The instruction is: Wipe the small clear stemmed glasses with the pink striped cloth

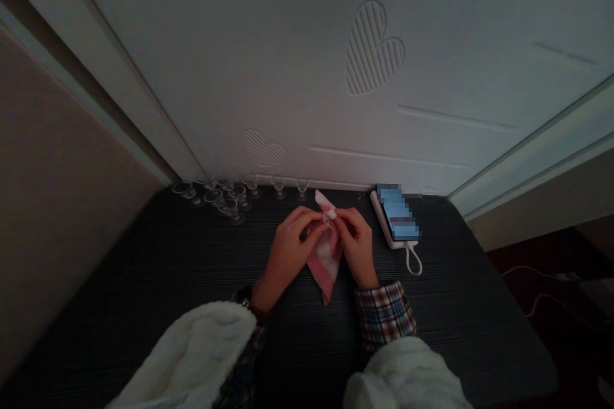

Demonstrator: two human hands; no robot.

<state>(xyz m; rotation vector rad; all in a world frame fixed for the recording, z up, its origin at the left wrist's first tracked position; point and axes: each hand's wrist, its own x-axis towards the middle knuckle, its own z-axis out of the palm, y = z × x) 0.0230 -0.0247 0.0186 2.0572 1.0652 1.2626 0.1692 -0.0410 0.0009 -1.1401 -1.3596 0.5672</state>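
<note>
My left hand (290, 243) is closed, its thumb and fingers pinching a small clear glass (327, 221) that is mostly hidden by fingers and cloth. From the other side, my right hand (354, 239) pinches a pink and white cloth (325, 268) against the glass. One corner of the cloth sticks up above the fingers, and the rest hangs down between the hands. Behind and to the left, several small stemmed glasses (230, 195) stand in a cluster. Two more, a glass (279, 186) and another glass (302, 188), stand apart nearer the hands.
A phone (398, 212) leans on a white power bank (384, 220) with a looped white cord (414, 261), right of my hands. The dark tabletop (192, 281) meets a white panel (297, 77) with carved hearts. White cables (542, 273) lie beyond the right edge.
</note>
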